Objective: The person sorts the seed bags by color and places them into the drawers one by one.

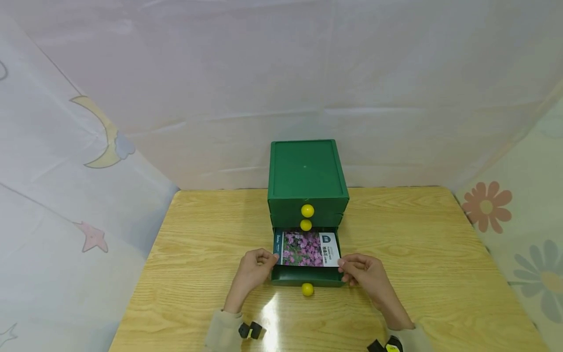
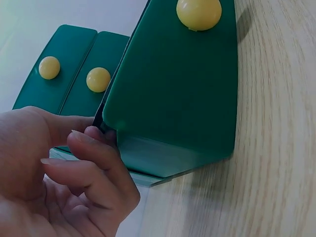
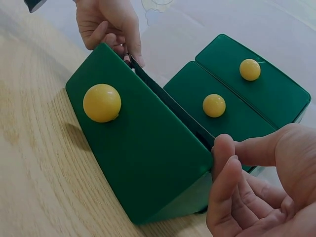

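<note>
A flat flower seed packet (image 1: 303, 249) with a photo of pink-purple blossoms and a white printed end lies across the top of the pulled-out bottom drawer (image 1: 288, 282). My left hand (image 1: 252, 271) pinches its near left corner between thumb and fingers. At the near right corner, my right hand (image 1: 367, 275) pinches it the same way. From the right wrist view, the packet shows as a thin dark edge (image 3: 170, 103) along the drawer's front rim. Several curled fingers (image 2: 91, 180) of the left hand sit beside the drawer's side wall. The drawer's inside is mostly hidden under the packet.
The green drawer cabinet (image 1: 308, 168) stands at the table's back edge against a pale cloth backdrop (image 1: 220, 98). Its two upper drawers are closed, with yellow round knobs (image 1: 307, 210) on them. Another yellow knob (image 1: 307, 289) sticks out in front of the open drawer, over the wooden table (image 1: 206, 234).
</note>
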